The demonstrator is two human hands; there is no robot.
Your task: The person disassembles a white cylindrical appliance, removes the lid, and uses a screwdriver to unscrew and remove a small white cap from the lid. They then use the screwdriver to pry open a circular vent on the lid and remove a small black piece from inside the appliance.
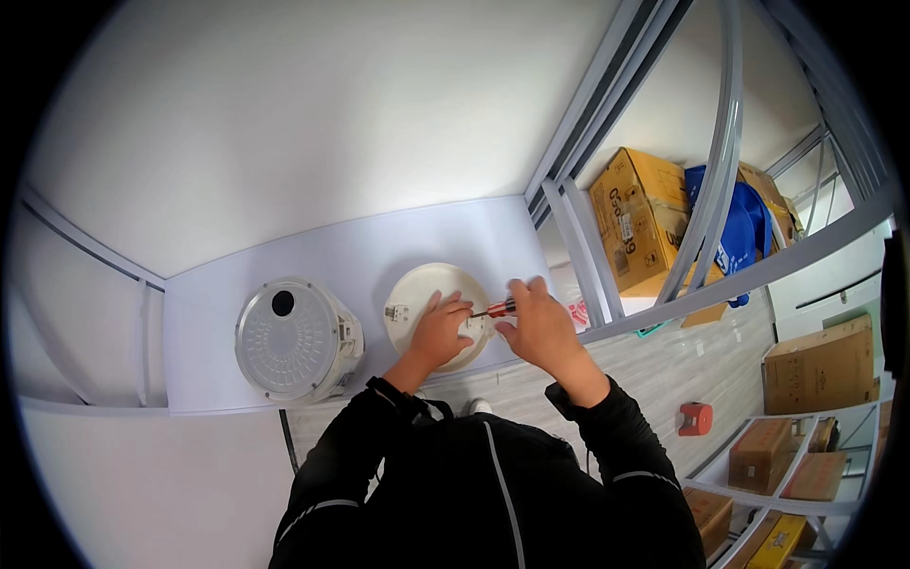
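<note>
A round cream-white lid or cover (426, 279) lies on the pale table, with a small metal latch-like fitting (396, 312) near its left edge. My left hand (439, 332) rests on the cover, fingers apart, pressing beside the screwdriver's tip. My right hand (545, 327) is closed around the red-and-black handle of a screwdriver (500, 308). Its shaft points left, and the tip meets the cover's right part near my left fingers. Whatever small part lies under the tip is too small to make out. Left of the cover stands a white cylindrical appliance (287, 346) with a dark round opening in its top.
The pale table (204, 284) backs onto a white wall. At right, grey metal framing (588, 247) borders the table. Beyond it are a yellow-brown carton (635, 223) and a blue bag (744, 223). A red stool (695, 419) stands on the floor near shelves of cartons (761, 453).
</note>
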